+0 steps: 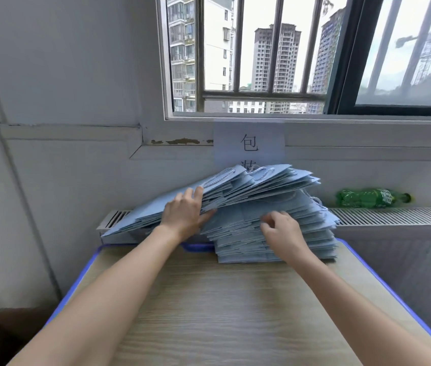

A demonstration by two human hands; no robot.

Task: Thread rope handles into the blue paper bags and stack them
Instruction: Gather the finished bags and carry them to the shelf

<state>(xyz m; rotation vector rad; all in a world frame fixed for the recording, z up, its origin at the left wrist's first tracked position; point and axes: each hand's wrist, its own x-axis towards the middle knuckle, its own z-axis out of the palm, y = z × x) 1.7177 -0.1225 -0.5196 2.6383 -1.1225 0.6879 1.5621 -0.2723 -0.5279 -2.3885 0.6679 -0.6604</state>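
A tall stack of flat light-blue paper bags (275,241) rests at the far edge of the wooden table (209,313). An upper bundle of bags (248,186), some showing rope handles (259,173), is tilted up off the lower stack. My left hand (185,213) grips the left edge of that lifted bundle, thumb underneath. My right hand (281,233) rests on the top bag of the lower stack, fingers curled and pinching at its surface.
A white radiator vent (393,215) runs along the wall behind the stack. A green plastic bottle (367,198) lies on it at the right. A paper sign (249,143) hangs under the barred window. The table has a blue rim (393,294).
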